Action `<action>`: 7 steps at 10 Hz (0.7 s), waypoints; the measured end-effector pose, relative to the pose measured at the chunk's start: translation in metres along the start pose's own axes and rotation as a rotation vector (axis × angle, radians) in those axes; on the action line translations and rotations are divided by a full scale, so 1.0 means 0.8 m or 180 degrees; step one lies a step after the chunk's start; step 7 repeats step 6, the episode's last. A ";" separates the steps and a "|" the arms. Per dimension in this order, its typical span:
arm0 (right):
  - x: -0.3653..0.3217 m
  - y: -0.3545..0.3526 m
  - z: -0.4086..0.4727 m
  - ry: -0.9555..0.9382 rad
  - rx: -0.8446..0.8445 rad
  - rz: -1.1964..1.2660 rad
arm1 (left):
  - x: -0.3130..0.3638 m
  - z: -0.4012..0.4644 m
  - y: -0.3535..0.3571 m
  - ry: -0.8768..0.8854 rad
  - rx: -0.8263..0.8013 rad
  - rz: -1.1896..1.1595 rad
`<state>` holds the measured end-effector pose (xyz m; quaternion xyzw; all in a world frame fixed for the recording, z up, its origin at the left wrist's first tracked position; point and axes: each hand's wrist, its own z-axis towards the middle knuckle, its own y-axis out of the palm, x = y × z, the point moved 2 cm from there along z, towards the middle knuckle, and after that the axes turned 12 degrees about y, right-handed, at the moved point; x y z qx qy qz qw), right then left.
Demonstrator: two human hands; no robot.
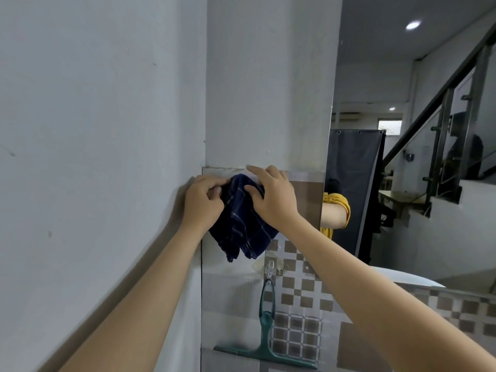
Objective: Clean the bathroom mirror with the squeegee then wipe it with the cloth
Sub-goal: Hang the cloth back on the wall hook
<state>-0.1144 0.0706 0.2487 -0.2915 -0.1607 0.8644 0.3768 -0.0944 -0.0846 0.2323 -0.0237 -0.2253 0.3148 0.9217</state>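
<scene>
A dark blue checked cloth [241, 224] hangs against the tiled wall, held near its top by both hands. My left hand [202, 201] pinches its upper left corner. My right hand [273, 200] grips its upper right part, index finger stretched toward the top edge of the tiles. Below, a green squeegee [264, 336] hangs by its looped handle from a clear wall hook [270, 268], blade down. The mirror [408, 157] fills the right side, reflecting a staircase, a dark curtain and a yellow sleeve.
A plain grey wall [94, 157] runs along the left and meets a white wall [268, 89] above the tiles. Brown and white checked tiles [298, 296] cover the lower wall. A white basin rim [408, 277] shows under the mirror.
</scene>
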 end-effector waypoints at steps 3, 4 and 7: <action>-0.006 0.009 0.004 0.0255 -0.0527 0.0266 | 0.009 0.004 0.012 -0.0077 -0.0309 -0.0387; -0.006 0.007 0.003 0.0434 -0.0763 0.0431 | 0.011 0.003 0.012 -0.0223 -0.0313 -0.0451; -0.010 -0.016 -0.015 0.0606 -0.0784 0.0370 | 0.027 -0.013 0.004 -0.0482 -0.0255 -0.0395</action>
